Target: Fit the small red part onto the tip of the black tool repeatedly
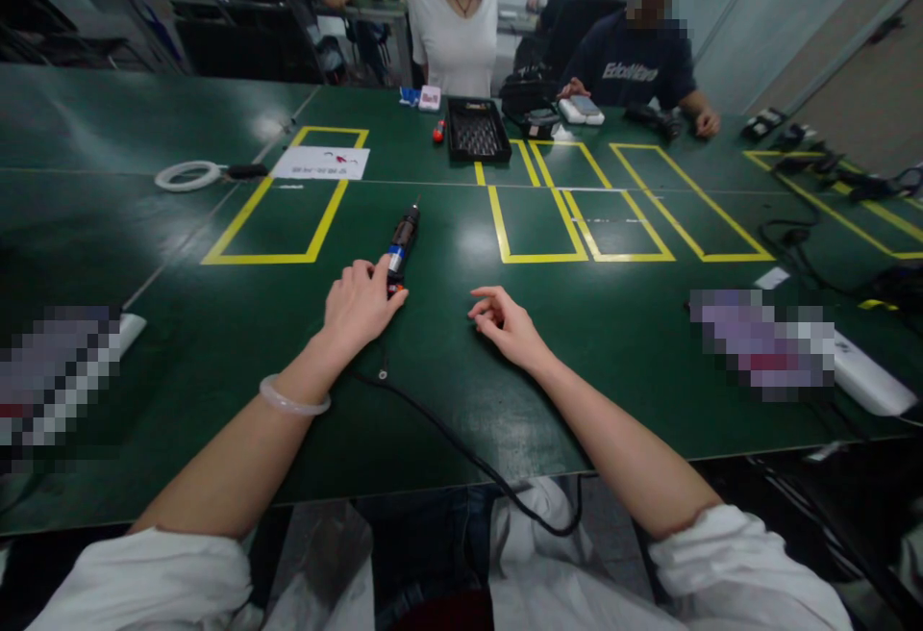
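Observation:
An electric screwdriver [405, 230] with a dark body and a blue-and-silver band lies on the green table, its bit pointing away from me. My left hand [359, 304] is closed over its rear end, thumb on the right side, and partly hides it. A black cable [461, 443] runs from beneath that hand, over the table's front edge and down. To the right, my right hand [509, 328] rests by the table surface, apart from the screwdriver. Its fingers are loosely bent and spread, with nothing in them.
Yellow tape outlines [542, 258] mark the green table [433, 342]. Beyond are a white card [322, 163], a white cable coil [188, 176] and a black tray [478, 131]. A blurred-out device [760, 338] lies right, another [58, 371] left. People sit across the table.

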Tool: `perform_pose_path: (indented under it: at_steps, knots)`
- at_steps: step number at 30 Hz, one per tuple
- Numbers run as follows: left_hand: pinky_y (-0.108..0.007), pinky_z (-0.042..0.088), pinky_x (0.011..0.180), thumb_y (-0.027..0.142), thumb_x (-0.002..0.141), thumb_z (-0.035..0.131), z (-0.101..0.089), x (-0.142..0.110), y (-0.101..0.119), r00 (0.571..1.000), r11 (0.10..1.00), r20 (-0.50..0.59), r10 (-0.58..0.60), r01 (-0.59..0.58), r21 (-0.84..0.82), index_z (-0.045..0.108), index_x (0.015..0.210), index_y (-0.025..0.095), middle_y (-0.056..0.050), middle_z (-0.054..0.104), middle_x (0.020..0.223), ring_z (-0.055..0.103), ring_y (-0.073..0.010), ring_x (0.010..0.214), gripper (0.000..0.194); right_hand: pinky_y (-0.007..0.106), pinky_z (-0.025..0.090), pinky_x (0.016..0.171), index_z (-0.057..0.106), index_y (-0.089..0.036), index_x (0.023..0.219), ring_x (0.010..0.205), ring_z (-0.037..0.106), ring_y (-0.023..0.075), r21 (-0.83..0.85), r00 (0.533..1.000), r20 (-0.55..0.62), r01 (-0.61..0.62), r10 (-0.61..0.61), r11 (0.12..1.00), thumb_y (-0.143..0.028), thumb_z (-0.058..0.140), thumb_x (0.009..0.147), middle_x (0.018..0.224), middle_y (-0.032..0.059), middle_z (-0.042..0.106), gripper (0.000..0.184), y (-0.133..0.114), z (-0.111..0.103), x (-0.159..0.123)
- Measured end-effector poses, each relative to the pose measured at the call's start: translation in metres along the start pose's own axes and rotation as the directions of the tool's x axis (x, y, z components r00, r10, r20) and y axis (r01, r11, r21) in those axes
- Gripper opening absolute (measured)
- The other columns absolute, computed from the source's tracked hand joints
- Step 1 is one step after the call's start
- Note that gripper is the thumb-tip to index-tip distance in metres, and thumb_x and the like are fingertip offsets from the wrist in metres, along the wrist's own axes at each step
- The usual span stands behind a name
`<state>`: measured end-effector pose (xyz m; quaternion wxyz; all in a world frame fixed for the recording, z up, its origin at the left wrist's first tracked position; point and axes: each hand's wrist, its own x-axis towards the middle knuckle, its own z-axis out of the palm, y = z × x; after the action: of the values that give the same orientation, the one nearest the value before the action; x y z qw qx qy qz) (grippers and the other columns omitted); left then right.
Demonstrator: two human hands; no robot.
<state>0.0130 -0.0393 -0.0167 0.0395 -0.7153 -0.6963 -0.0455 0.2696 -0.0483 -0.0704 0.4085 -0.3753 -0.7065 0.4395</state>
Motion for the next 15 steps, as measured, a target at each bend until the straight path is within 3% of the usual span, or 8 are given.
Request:
perform_pose_path:
  at_steps: [9,15]
  knots:
    - [-0.056,0.039,0.095,0.055,0.090,0.052,-0.009,0.024,-0.117,0.938,0.944,0.113,-0.328,0.330,0.004,0.038,0.150,0.017,-0.026,0.042,0.139,0.045,-0.0426,0.120,0.072,0.026,0.045,0.065,0.050,-0.021,0.122,0.066,0.057,0.0097,-0.001,1.000,0.021,-0.016,0.016,1.000,-0.024,0.053,0.089,0.093,0.0016,0.064,0.033,-0.003,0.000,0.000]
    - [-0.058,0.037,0.098,0.050,0.089,0.055,-0.008,0.018,-0.165,0.869,0.873,0.089,-0.488,0.488,0.021,0.038,0.150,0.018,-0.024,0.039,0.144,0.042,-0.0413,0.124,0.072,0.026,0.044,0.066,0.051,-0.020,0.122,0.065,0.056,0.0100,-0.001,0.999,0.034,-0.022,0.022,1.000,-0.025,0.053,0.089,0.092,0.0016,0.064,0.033,-0.004,0.000,0.000]
